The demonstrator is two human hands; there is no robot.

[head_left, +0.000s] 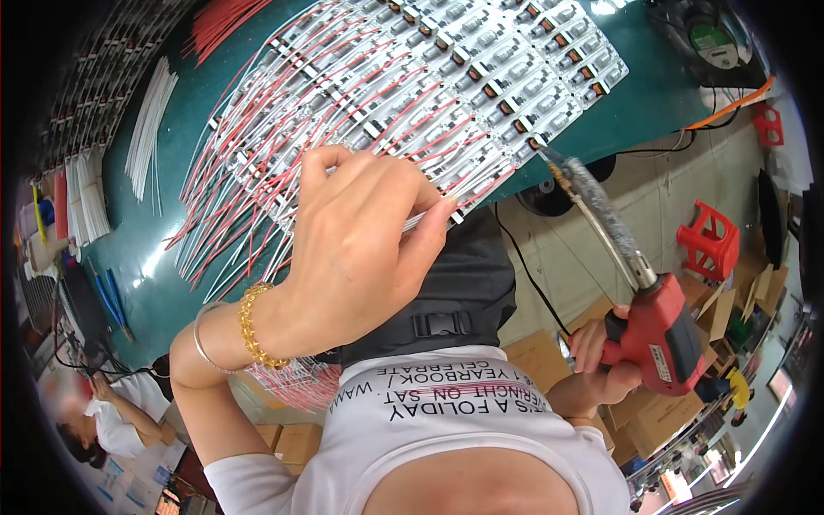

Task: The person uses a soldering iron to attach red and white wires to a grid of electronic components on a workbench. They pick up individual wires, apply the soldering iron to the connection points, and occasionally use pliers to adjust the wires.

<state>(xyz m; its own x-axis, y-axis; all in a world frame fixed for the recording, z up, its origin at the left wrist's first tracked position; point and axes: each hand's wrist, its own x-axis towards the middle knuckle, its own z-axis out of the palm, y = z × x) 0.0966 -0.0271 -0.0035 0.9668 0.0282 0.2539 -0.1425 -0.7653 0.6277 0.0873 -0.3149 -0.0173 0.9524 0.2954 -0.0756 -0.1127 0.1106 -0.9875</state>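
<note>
A panel of many small light-coloured parts [489, 81] in rows lies on the green table, with red and white wires [232, 184] fanning out over its left side. My left hand [352, 232] is closed in a pinch at the panel's near edge, thumb and forefinger on a wire [481, 189]; the other fingers curl above the wires. To the right, my right hand [605, 365] is wrapped round the handle of a red and black soldering gun [657, 335]. Its long tip reaches the panel's near right corner, by the last part of a row; whether it touches cannot be made out.
Bundles of red wires [223, 26] and white wires [150, 129] lie on the green table [129, 245], with blue-handled tools [112, 300] at its left. A dark device [712, 43] stands far right. A red stool [709, 240] and cardboard boxes [657, 421] stand on the floor; another person [120, 412] sits lower left.
</note>
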